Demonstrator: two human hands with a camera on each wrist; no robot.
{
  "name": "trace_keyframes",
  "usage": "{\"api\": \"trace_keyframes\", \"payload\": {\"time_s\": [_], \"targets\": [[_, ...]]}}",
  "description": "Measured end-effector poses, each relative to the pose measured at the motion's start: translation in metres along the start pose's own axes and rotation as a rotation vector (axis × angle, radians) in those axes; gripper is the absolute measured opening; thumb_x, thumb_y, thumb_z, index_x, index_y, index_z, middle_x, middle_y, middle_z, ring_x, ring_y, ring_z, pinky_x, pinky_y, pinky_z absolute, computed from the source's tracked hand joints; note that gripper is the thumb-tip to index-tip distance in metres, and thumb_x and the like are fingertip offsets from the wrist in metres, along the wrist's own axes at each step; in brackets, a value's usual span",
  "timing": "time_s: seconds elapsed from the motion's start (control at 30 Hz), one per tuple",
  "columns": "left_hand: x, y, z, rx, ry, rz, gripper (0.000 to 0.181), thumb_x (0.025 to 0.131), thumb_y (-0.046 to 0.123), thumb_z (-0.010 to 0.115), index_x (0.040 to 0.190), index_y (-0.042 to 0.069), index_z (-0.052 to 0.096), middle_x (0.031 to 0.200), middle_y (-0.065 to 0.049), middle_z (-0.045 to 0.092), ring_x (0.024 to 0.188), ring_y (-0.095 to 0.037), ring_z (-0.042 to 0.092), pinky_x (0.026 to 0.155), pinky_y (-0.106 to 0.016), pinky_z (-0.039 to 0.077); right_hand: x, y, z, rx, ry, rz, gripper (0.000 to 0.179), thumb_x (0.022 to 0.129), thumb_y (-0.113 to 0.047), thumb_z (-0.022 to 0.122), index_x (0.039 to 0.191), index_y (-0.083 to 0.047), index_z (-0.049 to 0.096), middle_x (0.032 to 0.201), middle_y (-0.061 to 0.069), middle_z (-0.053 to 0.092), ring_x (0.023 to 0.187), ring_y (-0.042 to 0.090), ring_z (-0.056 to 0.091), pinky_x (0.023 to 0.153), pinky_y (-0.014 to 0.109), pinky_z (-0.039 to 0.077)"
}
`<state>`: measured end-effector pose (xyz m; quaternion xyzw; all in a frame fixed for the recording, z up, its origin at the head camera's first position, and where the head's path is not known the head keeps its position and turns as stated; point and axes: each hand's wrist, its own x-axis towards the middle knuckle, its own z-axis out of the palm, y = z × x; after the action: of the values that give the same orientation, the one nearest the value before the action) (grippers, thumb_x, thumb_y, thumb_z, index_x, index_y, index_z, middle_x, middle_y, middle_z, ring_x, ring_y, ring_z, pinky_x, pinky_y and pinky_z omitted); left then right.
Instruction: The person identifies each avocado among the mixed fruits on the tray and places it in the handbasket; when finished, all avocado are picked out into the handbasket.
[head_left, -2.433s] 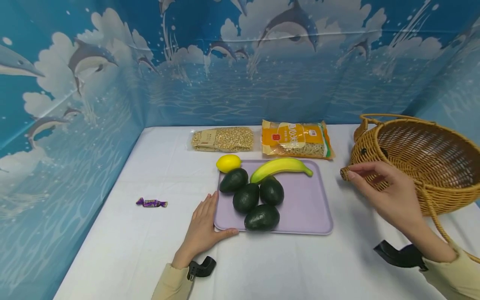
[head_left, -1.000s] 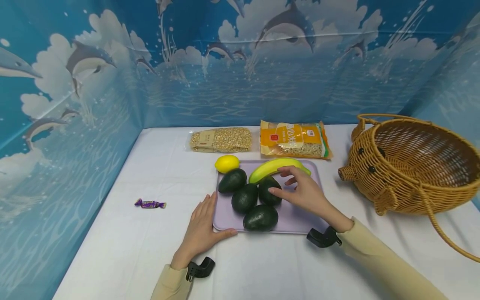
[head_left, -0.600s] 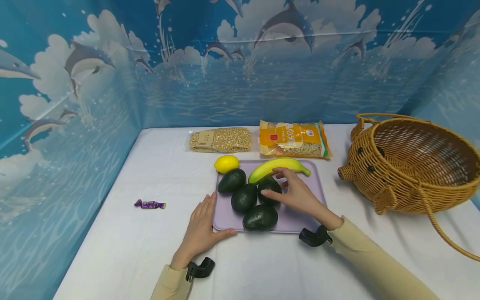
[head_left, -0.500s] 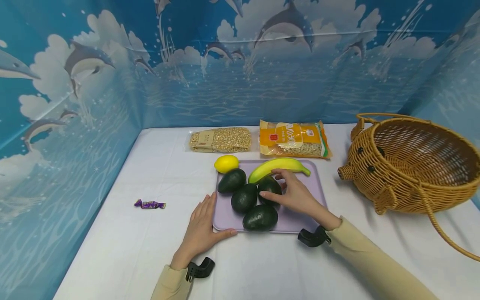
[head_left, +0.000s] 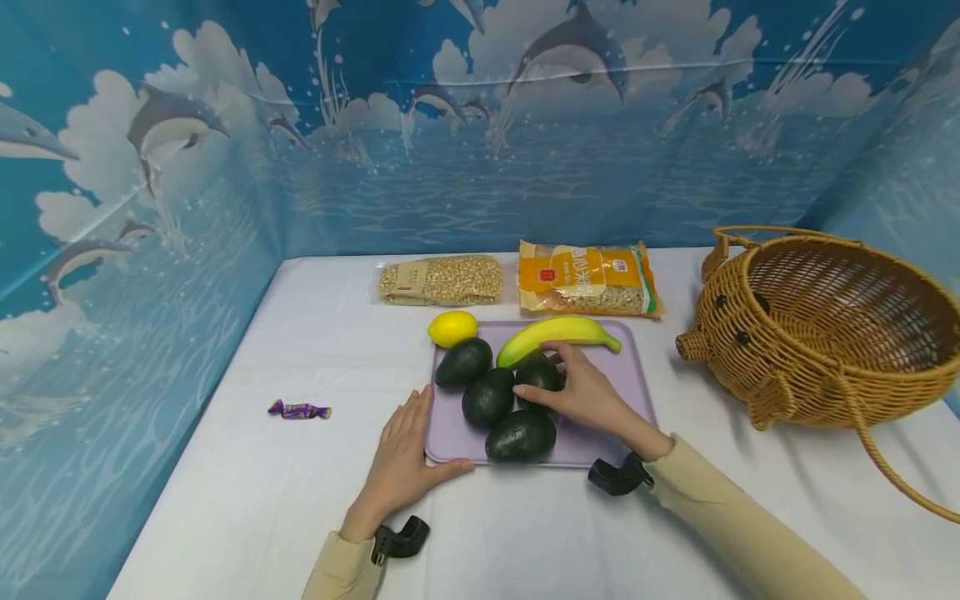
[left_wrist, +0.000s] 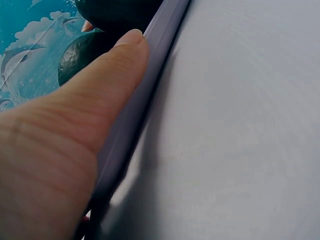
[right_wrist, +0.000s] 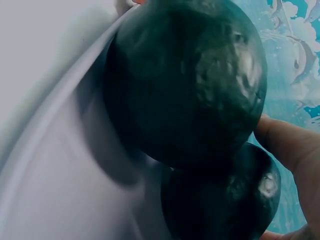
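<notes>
My right hand [head_left: 581,393] is around the rightmost avocado [head_left: 537,372] on a lilac tray [head_left: 611,408]. Its thumb lies on the near side and its fingers bend over the far side; the right wrist view shows the thumb [right_wrist: 282,142] against that avocado [right_wrist: 225,200], behind a nearer one [right_wrist: 190,80]. My left hand [head_left: 401,454] lies spread at the tray's near left corner, thumb [left_wrist: 107,75] along the near rim. Other avocados [head_left: 489,398] lie close by, one [head_left: 521,436] at the near edge and one [head_left: 465,362] far left. Behind them rests a banana [head_left: 555,335].
A lemon [head_left: 453,328] sits at the tray's far left corner. Behind are a clear bag of grains [head_left: 457,280] and an orange bag [head_left: 588,279]. At right stands a pig-shaped wicker basket [head_left: 810,358], its handle hanging toward me. A purple wrapped candy [head_left: 300,410] lies left.
My right hand has left the basket's snout, crossed leftward to the tray, and closed its thumb and fingers around the right avocado. The left hand has stayed at the tray corner.
</notes>
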<state>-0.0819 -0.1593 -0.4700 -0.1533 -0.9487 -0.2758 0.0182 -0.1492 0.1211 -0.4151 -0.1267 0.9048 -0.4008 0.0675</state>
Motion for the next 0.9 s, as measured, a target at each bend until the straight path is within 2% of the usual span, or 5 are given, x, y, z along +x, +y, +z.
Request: {"api": "trace_keyframes", "payload": {"time_s": [0.3, 0.5, 0.7, 0.9], "targets": [[-0.0004, -0.0001, 0.0004, 0.003, 0.034, 0.033, 0.115, 0.073, 0.066, 0.068, 0.152, 0.003, 0.013, 0.152, -0.018, 0.024, 0.141, -0.028, 0.016, 0.113, -0.046, 0.012, 0.0008, 0.0009, 0.0023, -0.013, -0.017, 0.041, 0.085, 0.077, -0.058, 0.070, 0.136, -0.006, 0.038, 0.123, 0.023, 0.053, 0.108, 0.035, 0.052, 0.088, 0.052, 0.044], [-0.0004, -0.0021, 0.0025, 0.016, 0.051, 0.051, 0.113, 0.074, 0.067, 0.065, 0.151, 0.001, 0.014, 0.152, -0.019, 0.025, 0.140, -0.030, 0.018, 0.112, -0.048, 0.014, 0.0008, 0.0028, 0.0012, -0.012, -0.038, 0.067, 0.080, 0.080, -0.057, 0.068, 0.136, -0.008, 0.039, 0.123, 0.025, 0.054, 0.109, 0.036, 0.052, 0.088, 0.052, 0.045], [-0.0002, -0.0006, 0.0010, 0.008, 0.036, 0.035, 0.114, 0.074, 0.066, 0.067, 0.151, 0.002, 0.013, 0.152, -0.019, 0.024, 0.141, -0.029, 0.016, 0.113, -0.047, 0.012, 0.0005, 0.0052, -0.0002, 0.003, -0.049, 0.084, 0.073, 0.082, -0.055, 0.066, 0.133, -0.009, 0.043, 0.125, 0.025, 0.053, 0.113, 0.038, 0.050, 0.089, 0.053, 0.043], [-0.0002, 0.0010, -0.0005, 0.010, 0.024, 0.023, 0.113, 0.074, 0.063, 0.069, 0.151, 0.002, 0.013, 0.152, -0.018, 0.024, 0.141, -0.029, 0.015, 0.113, -0.046, 0.011, -0.0010, 0.0067, -0.0028, 0.021, -0.048, 0.073, 0.068, 0.083, -0.052, 0.067, 0.132, -0.011, 0.045, 0.123, 0.025, 0.055, 0.111, 0.037, 0.051, 0.085, 0.050, 0.046]]}}
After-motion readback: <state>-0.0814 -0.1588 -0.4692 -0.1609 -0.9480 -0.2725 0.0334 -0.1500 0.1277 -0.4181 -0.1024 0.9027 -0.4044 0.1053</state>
